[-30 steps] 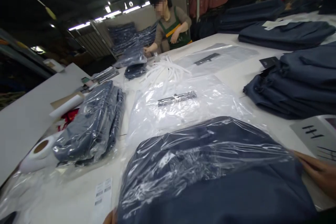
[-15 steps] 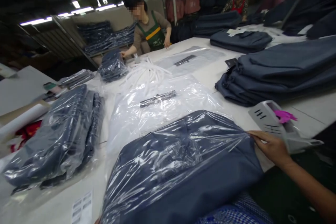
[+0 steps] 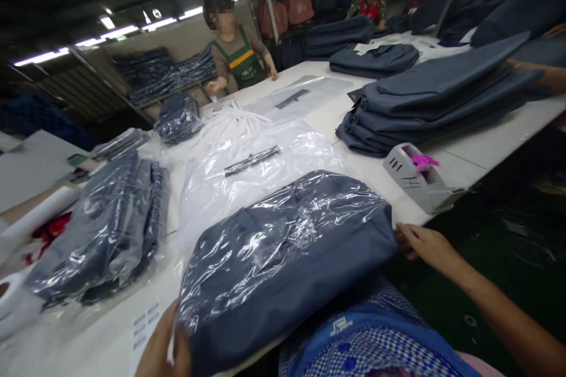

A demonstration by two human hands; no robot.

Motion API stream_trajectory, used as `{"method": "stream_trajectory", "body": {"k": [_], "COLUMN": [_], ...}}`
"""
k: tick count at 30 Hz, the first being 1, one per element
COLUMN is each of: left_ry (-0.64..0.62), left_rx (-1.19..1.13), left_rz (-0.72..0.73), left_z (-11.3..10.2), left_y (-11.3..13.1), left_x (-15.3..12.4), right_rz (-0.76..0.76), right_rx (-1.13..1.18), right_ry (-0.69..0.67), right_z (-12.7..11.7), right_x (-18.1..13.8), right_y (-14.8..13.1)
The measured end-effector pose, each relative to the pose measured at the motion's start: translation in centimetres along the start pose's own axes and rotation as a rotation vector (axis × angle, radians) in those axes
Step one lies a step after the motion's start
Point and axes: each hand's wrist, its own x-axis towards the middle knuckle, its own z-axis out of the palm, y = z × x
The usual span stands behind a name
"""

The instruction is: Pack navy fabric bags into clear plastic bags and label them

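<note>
A dark blue folded fabric item, perhaps a bag, lies partly inside a clear plastic bag [image 3: 305, 224] at the front edge of the table. Its lower strip, nearest my body, shows as plain uncovered cloth [image 3: 309, 306]. My left hand [image 3: 163, 341] pinches the left edge of the plastic, thumb against fingers. At the opposite corner, my right hand [image 3: 424, 244] is closed on the plastic's right edge, its fingertips partly hidden. Just beyond lies a pile of flat clear plastic bags [image 3: 247, 171] with a dark printed strip.
Wrapped blue items [image 3: 101, 230] are stacked at left, beside a barcode label sheet [image 3: 145, 327]. A grey tape dispenser [image 3: 415, 179] with pink on it stands right, before a blue cloth stack [image 3: 424, 100]. A co-worker in a green apron [image 3: 243, 62] stands across the table.
My left hand has come into view at the left edge. The wrapped item is drawn slightly lower, and the right hand is down and left with it; the camera view has shifted.
</note>
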Motion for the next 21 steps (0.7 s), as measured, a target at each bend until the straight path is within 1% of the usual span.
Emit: {"method": "stream_trajectory", "body": {"k": [2, 4, 5, 6, 8, 9, 11, 13, 15, 18, 21], "left_ry": [-0.079, -0.176, -0.229, -0.267, -0.352, -0.388, -0.437, -0.441, -0.422, -0.411, -0.365], "left_rx": [-0.016, -0.085, -0.086, -0.068, -0.016, 0.010, 0.042, 0.042, 0.027, 0.031, 0.061], "left_rz": [0.221, 0.498, 0.605, 0.691, 0.784, 0.799, 0.801, 0.799, 0.810, 0.827, 0.812], "left_z": [1.4, 4.0, 5.6, 7.1, 9.7, 10.7, 12.1, 12.5, 12.5, 12.4, 12.6], "left_y": [5.4, 10.5, 12.6, 14.3, 16.6, 17.2, 17.4, 17.0, 16.6, 16.3, 16.2], "left_x": [0.1, 0.0, -0.2, -0.5, -1.3, -1.8, -3.0, -4.1, -5.1, -6.3, -6.8], "right_rz": [0.122, 0.167, 0.164, 0.148, 0.102, 0.080, 0.062, 0.087, 0.101, 0.041, -0.053], "right_rx": [0.105, 0.283, 0.377, 0.468, 0.627, 0.698, 0.825, 0.924, 0.981, 0.963, 0.884], "right_ry": [-0.140, -0.269, -0.329, -0.387, -0.500, -0.546, -0.615, -0.676, -0.724, -0.769, -0.743], "right_z": [0.8, 1.9, 2.6, 3.4, 5.4, 6.6, 9.2, 11.7, 13.7, 15.1, 15.3], "right_x": [-1.9, -3.8, -4.7, -5.5, -7.1, -7.7, -8.5, -9.0, -9.0, -9.1, -9.6], "right_y": [0.4, 0.7, 0.9, 1.1, 1.5, 1.8, 2.1, 1.9, 1.1, -0.7, -2.7]}}
